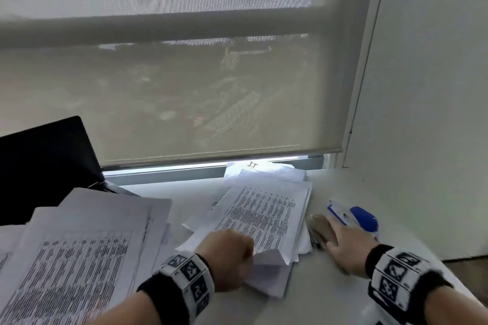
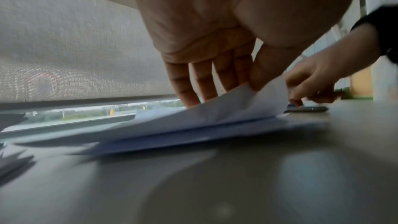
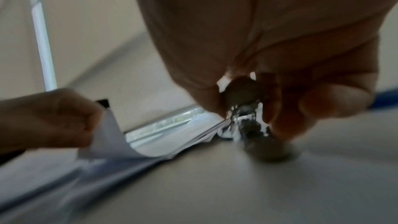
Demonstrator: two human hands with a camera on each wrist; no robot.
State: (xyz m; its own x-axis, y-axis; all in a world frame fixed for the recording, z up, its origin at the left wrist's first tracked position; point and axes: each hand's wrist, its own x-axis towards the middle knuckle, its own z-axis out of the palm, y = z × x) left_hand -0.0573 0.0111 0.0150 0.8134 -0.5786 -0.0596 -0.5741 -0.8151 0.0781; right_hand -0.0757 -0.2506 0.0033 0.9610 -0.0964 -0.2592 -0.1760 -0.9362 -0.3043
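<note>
A loose stack of printed sheets lies in the middle of the white table. My left hand pinches the near corner of its top sheet and curls it upward. Thumb is in front of the paper and fingers are behind. In the right wrist view that left hand holds the bent sheet. My right hand is just right of the stack. Its thumb and fingers close round a blurred brownish and metallic object on the table.
A blue and white stapler lies right beside my right hand. A second pile of printed papers fills the near left, with a black laptop lid behind it. A roller blind hangs ahead; a wall stands at the right.
</note>
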